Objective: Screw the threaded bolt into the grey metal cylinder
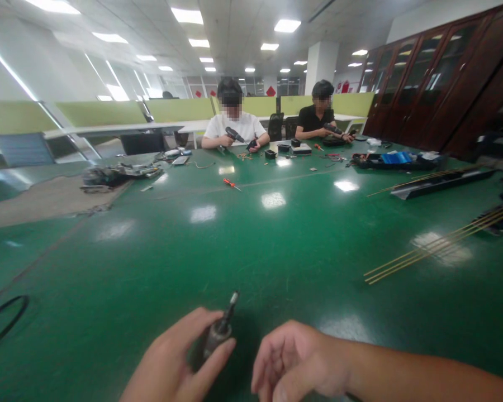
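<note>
Tool [218, 335] with bit [233, 298] sits clasped in my left grip [171, 357]; my right grip [297, 360] half-curls alongside, any hold unclear.

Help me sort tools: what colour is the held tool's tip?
The tool tip looks pale silver, in the head view.

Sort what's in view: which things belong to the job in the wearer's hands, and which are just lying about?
In hand:
dark tool with a bit, held by the left hand
(right hand curled nearby; its grip is unclear)

Lying about on the green table:
orange screwdriver
thin yellow rods
black loop
</note>
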### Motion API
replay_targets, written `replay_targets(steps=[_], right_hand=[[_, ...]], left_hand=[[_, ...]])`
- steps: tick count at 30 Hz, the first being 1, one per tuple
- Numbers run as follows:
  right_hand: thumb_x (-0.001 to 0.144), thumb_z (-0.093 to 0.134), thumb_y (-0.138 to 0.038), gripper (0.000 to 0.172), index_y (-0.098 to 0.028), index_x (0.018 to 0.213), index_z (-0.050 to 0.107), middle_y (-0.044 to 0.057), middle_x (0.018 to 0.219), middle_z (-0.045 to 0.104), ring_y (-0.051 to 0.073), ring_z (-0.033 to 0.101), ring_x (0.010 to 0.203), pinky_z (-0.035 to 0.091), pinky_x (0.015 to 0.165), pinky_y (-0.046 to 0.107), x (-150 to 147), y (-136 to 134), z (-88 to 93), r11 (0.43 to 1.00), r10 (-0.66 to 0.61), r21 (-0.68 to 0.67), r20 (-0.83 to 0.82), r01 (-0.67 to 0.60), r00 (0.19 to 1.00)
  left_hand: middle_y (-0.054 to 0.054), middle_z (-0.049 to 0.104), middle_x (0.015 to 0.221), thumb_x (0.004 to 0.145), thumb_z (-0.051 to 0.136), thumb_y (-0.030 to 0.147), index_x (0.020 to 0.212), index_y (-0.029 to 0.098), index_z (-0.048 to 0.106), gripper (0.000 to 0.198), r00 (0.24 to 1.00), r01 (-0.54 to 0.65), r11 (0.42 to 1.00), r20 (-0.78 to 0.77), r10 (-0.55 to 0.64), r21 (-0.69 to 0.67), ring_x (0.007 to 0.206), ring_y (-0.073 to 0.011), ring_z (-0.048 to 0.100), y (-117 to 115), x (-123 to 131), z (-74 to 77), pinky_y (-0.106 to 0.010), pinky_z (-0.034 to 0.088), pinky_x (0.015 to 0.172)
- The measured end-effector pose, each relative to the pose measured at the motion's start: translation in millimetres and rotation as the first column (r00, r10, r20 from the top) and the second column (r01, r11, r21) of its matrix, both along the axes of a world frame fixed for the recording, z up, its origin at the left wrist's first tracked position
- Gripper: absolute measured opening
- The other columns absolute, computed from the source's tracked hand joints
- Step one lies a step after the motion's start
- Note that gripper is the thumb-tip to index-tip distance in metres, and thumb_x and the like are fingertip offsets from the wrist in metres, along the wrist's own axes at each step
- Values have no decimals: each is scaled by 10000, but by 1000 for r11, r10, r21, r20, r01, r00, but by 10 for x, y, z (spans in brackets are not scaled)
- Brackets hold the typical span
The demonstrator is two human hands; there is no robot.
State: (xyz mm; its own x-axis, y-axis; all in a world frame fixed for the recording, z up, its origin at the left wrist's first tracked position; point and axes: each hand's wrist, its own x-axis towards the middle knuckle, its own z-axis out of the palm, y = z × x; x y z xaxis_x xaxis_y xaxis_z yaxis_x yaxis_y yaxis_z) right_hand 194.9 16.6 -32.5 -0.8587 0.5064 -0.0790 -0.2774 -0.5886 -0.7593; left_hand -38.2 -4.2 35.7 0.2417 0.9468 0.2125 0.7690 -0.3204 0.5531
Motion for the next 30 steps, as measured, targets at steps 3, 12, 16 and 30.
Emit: replay_targets(steps=[3, 12, 16, 30], right_hand=[[597, 920, -295, 367, -118, 805, 675, 3, 660, 661, 83, 555, 529, 430, 533, 198, 8, 39, 121, 947, -321, 28, 29, 320, 947], [647, 703, -103, 472, -215, 1055, 495, -40, 870, 570, 83, 502, 640, 377, 600, 219, -13, 110, 134, 764, -643, 229, 195, 603, 741], [695, 681, -117, 530, -226, 1170, 472, -34, 875, 556, 93, 504, 673, 392, 635, 237, -5, 67, 130, 783, -616, 292, 231, 550, 754], [761, 661, -182, 271, -194, 1024, 598, -37, 762, 533, 101, 463, 654, 362, 631, 246, 36, 99, 100, 858, -508, 265, 321, 440, 799]], left_hand=[[-21, 694, 907, 961, 572, 400, 968, 228, 672, 198, 997, 78, 983, 0, -79, -166, 828, -206, 649, 279, 273, -33, -291, 511, 744], [-47, 724, 1121, 952, 607, 367, 1186, 276, 663, 258, 985, 114, 985, 144, -95, -128, 1038, -232, 689, 320, 324, -420, -315, 558, 920], [-37, 704, 1251, 953, 612, 373, 1280, 327, 612, 331, 990, 110, 993, 93, -105, -51, 1178, -254, 658, 320, 273, -561, -374, 537, 1024], [-24, 686, 982, 927, 618, 274, 1108, 278, 571, 187, 945, 241, 964, 255, -206, -115, 850, -188, 662, 297, 347, -480, -256, 544, 758]])
